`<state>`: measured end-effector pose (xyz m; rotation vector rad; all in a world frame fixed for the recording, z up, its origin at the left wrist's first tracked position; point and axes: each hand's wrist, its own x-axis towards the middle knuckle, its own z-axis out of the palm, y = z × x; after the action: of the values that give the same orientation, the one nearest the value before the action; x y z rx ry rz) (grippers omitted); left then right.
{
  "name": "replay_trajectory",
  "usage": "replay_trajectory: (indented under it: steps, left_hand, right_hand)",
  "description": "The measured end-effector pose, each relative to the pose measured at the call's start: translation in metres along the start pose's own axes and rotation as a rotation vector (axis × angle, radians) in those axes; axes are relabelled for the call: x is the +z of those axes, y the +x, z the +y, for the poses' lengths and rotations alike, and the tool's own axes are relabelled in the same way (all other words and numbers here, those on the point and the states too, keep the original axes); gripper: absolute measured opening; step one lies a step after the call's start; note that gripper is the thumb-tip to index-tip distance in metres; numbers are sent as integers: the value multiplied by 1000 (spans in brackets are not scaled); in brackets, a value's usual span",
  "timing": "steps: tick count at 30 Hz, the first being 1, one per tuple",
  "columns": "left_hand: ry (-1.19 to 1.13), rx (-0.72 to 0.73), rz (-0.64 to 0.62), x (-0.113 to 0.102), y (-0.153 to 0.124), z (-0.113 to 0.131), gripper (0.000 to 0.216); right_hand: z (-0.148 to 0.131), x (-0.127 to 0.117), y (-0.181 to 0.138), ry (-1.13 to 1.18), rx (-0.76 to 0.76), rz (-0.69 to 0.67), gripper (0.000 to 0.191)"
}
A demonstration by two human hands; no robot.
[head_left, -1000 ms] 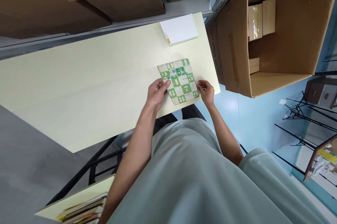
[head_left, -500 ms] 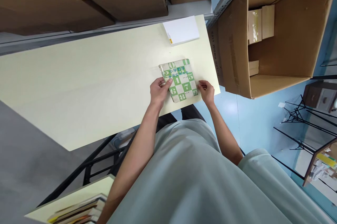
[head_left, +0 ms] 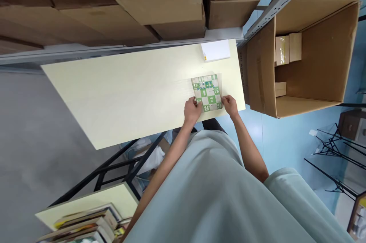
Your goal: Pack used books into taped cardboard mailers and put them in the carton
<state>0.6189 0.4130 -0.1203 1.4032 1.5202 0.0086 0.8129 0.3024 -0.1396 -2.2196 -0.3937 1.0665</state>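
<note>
On the long, cream, rectangular tabletop (head_left: pixel 128 98) lies a green-and-white checked paper book (head_left: pixel 207 93). The bare left hand (head_left: pixel 192 111) pinches its left edge; the bare right hand (head_left: pixel 230 105), previously just apart, now meets its right edge, fingers nearly closed, grip unclear. Both sides appear steadied.

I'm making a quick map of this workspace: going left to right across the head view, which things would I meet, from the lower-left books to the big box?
Books at lower left → left hand → green-and-white book → right hand → large open cardboard box.
</note>
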Motion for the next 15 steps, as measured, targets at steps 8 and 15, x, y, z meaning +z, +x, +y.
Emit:
replay_trajectory:
  steps: [8,15]
  left_hand:
    - [-315,-109,-61,-1,4,-13,20]
    - [-302,-92,-13,-7,-1,1,17]
  right_hand:
    - [-17,-6,2,26,58,32,13]
    - [-39,-8,-21,1,-38,2,26]
